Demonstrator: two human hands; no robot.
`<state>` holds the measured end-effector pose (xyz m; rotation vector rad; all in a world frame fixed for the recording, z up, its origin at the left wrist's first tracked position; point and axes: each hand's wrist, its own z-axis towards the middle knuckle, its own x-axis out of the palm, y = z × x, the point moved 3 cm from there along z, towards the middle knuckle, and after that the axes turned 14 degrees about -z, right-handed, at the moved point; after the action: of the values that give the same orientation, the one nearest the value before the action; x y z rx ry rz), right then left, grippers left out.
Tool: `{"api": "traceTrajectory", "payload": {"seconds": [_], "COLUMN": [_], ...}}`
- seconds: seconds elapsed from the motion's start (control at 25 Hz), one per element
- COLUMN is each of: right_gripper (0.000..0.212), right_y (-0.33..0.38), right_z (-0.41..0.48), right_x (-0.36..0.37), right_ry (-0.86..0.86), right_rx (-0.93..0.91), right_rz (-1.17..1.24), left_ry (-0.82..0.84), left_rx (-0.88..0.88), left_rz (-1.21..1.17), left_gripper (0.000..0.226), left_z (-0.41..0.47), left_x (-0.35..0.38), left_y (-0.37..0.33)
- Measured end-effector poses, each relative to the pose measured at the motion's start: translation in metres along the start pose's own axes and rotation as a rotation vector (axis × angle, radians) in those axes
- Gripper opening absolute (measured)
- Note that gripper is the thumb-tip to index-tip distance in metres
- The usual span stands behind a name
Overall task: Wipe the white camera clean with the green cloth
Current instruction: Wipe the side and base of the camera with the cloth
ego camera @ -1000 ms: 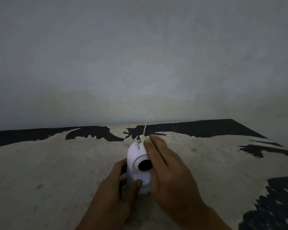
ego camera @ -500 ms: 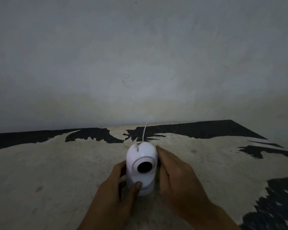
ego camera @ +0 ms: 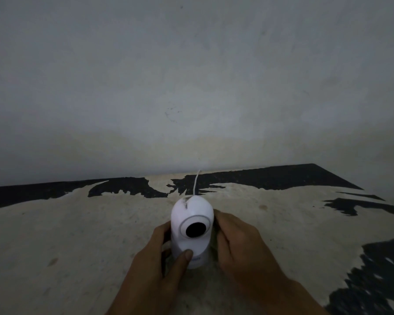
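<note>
The white camera point(ego camera: 192, 214) stands upright on the worn table, its round black lens facing me. My left hand point(ego camera: 159, 267) grips its lower left side, thumb pressed on the front of the base. My right hand point(ego camera: 237, 244) is pressed against the camera's right side, fingers curled behind it. The green cloth is hidden under that hand; I cannot see it now. A thin white cable point(ego camera: 196, 181) runs from the top of the camera back toward the wall.
The table point(ego camera: 77, 235) has a pale worn top with black patches along the back edge and at the right. A plain grey wall point(ego camera: 191, 87) rises directly behind it.
My right hand slid from the top of the camera down its right side, and the green cloth went out of sight. The left hand kept its grip.
</note>
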<state>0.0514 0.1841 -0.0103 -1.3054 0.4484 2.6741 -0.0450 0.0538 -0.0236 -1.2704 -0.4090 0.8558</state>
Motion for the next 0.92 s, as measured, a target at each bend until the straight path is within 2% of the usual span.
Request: {"api": "traceTrajectory", "payload": {"seconds": [0.12, 0.2, 0.28, 0.4, 0.52, 0.68, 0.8, 0.92], "right_gripper": [0.038, 0.018, 0.002, 0.01, 0.007, 0.008, 0.012, 0.012], "right_y": [0.004, 0.004, 0.004, 0.001, -0.004, -0.004, -0.006, 0.0], "right_z": [0.003, 0.005, 0.003, 0.002, 0.004, 0.0, 0.003, 0.002], "right_x": [-0.013, -0.017, -0.017, -0.015, -0.022, -0.018, -0.022, -0.019], "right_ry": [-0.235, -0.261, -0.192, -0.056, -0.099, 0.02, 0.02, 0.105], "right_rx": [-0.012, -0.042, -0.09, -0.164, -0.198, -0.251, -0.214, -0.26], "right_rz": [0.047, 0.111, 0.126, 0.102, 0.148, 0.133, 0.185, 0.184], "left_ry": [0.001, -0.001, 0.008, 0.014, 0.032, 0.023, 0.01, 0.008], "left_rx": [-0.002, 0.005, 0.016, 0.028, 0.033, 0.059, 0.074, 0.079], "left_rz": [0.008, -0.005, -0.014, -0.024, -0.039, -0.029, -0.013, -0.019], "left_gripper": [0.063, 0.055, 0.052, 0.051, 0.059, 0.061, 0.058, 0.061], "left_z": [0.0, 0.0, 0.0, -0.001, -0.001, -0.002, -0.002, -0.003], "left_x": [0.0, 0.0, 0.0, 0.0, 0.0, 0.0, -0.001, 0.0], "left_y": [-0.001, 0.001, 0.004, 0.004, 0.002, 0.002, 0.003, 0.003]}}
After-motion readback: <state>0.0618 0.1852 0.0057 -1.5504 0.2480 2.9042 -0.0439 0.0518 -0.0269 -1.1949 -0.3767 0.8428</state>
